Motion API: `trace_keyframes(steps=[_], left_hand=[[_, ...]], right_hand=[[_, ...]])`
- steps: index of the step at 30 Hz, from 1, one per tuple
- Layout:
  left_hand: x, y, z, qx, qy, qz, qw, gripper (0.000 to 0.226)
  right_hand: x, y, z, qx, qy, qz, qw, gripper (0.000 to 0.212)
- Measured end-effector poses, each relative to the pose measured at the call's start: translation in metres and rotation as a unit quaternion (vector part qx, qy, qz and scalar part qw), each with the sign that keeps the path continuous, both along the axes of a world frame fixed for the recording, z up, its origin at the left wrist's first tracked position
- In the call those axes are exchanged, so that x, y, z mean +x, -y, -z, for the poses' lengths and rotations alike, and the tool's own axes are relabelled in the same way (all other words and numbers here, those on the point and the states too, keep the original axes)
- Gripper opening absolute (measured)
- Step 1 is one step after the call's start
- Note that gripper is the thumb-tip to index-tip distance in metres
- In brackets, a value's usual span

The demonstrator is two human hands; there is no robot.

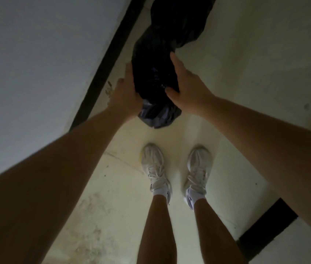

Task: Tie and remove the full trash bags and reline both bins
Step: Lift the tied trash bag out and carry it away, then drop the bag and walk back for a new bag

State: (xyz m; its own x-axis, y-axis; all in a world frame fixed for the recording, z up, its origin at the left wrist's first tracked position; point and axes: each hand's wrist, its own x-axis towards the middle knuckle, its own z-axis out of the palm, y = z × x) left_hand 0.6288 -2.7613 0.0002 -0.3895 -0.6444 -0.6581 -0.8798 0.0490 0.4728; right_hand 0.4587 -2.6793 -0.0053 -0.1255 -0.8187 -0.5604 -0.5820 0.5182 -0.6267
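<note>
A black trash bag hangs in front of me above the pale floor, its crumpled end pointing down toward my feet. My left hand holds its left side, with the fingers going round behind the plastic. My right hand holds the right side, fingers laid along the bag and thumb pressing in at the front. A second dark mass of black plastic lies beyond it at the top of the view, touching or joined to the held bag. No bin is in sight.
A grey-white wall with a black skirting strip runs along the left. My two white shoes stand on the cream floor. Another black skirting strip marks a wall corner at the lower right.
</note>
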Motion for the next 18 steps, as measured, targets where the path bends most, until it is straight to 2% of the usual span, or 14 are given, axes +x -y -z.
trace_keyframes(steps=[3,6,9,12,14,18], left_hand=[[0.005,0.008,0.020,0.015,-0.016,-0.044,0.999,0.078],[0.014,0.005,0.027,-0.020,-0.047,-0.076,0.996,0.076],[0.019,-0.004,0.006,-0.095,-0.042,-0.021,0.994,0.062],[0.021,-0.010,-0.035,-0.221,-0.007,0.047,0.974,0.058],[0.014,-0.008,-0.077,-0.269,0.011,0.077,0.960,0.060],[-0.009,0.012,-0.208,-0.372,-0.008,0.131,0.919,0.059]], right_hand=[[0.007,0.012,0.028,0.013,0.025,0.004,1.000,0.084],[0.010,0.013,0.033,-0.017,0.021,0.005,1.000,0.083],[0.006,0.007,0.011,-0.033,-0.019,0.014,0.999,0.079],[-0.005,0.001,-0.036,-0.046,-0.100,0.013,0.994,0.073],[-0.020,0.001,-0.083,-0.073,-0.165,-0.008,0.984,0.070],[-0.055,0.017,-0.209,-0.171,-0.272,-0.051,0.946,0.065]])
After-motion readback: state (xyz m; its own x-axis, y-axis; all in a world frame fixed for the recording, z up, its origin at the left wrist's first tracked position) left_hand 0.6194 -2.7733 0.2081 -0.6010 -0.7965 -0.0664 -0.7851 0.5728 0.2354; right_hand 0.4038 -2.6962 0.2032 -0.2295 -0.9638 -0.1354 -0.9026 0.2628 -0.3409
